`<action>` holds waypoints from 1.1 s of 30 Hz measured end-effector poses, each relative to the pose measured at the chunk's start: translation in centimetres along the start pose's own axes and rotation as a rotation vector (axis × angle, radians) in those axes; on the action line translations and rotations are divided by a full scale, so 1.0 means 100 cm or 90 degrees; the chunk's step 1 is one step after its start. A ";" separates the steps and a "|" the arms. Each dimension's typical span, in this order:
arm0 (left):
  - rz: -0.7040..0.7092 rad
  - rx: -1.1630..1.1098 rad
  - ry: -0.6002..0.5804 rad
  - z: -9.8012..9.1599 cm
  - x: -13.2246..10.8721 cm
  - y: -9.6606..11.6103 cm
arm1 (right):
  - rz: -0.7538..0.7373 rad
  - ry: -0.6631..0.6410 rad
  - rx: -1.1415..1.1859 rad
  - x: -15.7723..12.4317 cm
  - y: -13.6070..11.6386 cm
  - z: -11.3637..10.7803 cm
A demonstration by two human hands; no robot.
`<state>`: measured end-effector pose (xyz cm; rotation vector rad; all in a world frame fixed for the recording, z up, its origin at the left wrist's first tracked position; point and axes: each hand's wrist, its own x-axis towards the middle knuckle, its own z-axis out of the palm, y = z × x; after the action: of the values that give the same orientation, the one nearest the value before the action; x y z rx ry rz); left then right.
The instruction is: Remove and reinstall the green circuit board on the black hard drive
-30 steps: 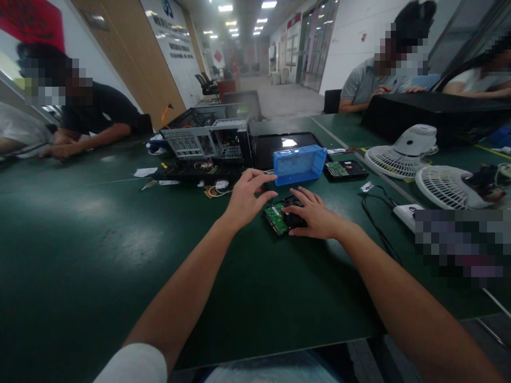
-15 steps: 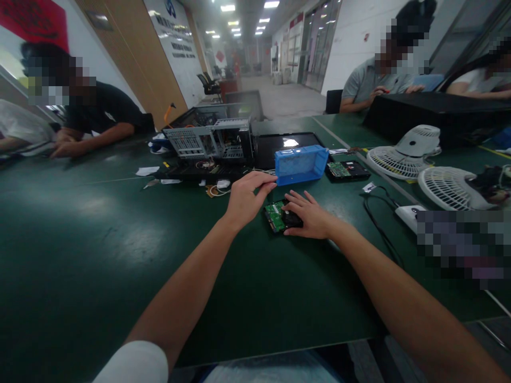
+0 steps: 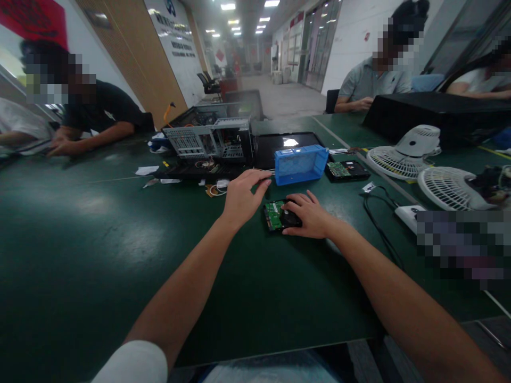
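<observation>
A hard drive (image 3: 275,215) lies on the green table with its green circuit board facing up. My right hand (image 3: 309,215) grips its right end, thumb along the near edge and fingers over the top and far edge, hiding part of the drive. Just left of the blue plastic bin (image 3: 301,165), my left hand (image 3: 245,196) is held with thumb and fingers close together in a pinch. Anything between those fingertips is too small to make out. The bin stands on its side, its opening towards me.
An open computer case (image 3: 211,141) stands behind my left hand, near a black panel (image 3: 287,141). Right of the bin lies another hard drive (image 3: 347,170). White fan parts (image 3: 403,154) and a power strip (image 3: 411,211) with cable are at right. Co-workers (image 3: 104,109) sit around.
My left hand has drawn slightly left, away from the bin's edge. The hard drive has turned a little under my right hand, whose fingers are less spread.
</observation>
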<state>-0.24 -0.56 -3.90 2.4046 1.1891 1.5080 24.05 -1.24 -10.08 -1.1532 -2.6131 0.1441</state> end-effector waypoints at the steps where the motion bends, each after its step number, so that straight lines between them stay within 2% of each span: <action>1: 0.006 0.002 -0.001 0.000 0.000 0.000 | -0.002 -0.004 0.006 -0.001 0.001 -0.001; 10: -0.014 -0.056 0.026 0.006 -0.003 0.000 | 0.004 0.001 0.026 -0.003 0.004 0.000; 19: -0.015 -0.083 0.004 0.006 -0.002 -0.006 | -0.007 0.017 0.050 -0.004 0.005 0.003; 27: -0.031 -0.114 -0.013 0.008 -0.004 -0.003 | -0.003 0.016 0.049 -0.004 0.007 0.005; 33: -0.067 -0.121 0.028 0.012 -0.007 -0.002 | 0.002 0.010 0.051 -0.004 0.006 0.004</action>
<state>0.45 -0.49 -5.06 2.1647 1.1054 1.5726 24.64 -1.11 -10.71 -1.1259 -2.5666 0.2374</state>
